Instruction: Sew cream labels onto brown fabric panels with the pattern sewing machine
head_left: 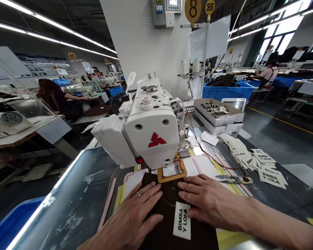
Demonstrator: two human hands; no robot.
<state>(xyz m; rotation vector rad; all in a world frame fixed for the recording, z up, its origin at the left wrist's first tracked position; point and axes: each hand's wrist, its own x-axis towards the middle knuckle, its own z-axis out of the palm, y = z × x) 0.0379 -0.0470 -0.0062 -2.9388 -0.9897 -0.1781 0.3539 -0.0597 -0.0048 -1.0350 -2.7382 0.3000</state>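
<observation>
A dark brown fabric piece lies in front of the white sewing machine. My left hand rests flat on its left part, fingers spread and pointing toward the machine. On the right part lies my right hand, fingers stretched out, its thumb touching the edge of a white BIMBA Y LOLA label. That label sits on the fabric between my hands. Just beyond the fingertips, a yellow-orange frame is under the machine head. A loose thread crosses the fabric.
Thread snips lie right of my right hand. More labels are spread at the right, near a cardboard box of labels. Behind stands a blue crate. A person sits at a machine on the left; another works far right.
</observation>
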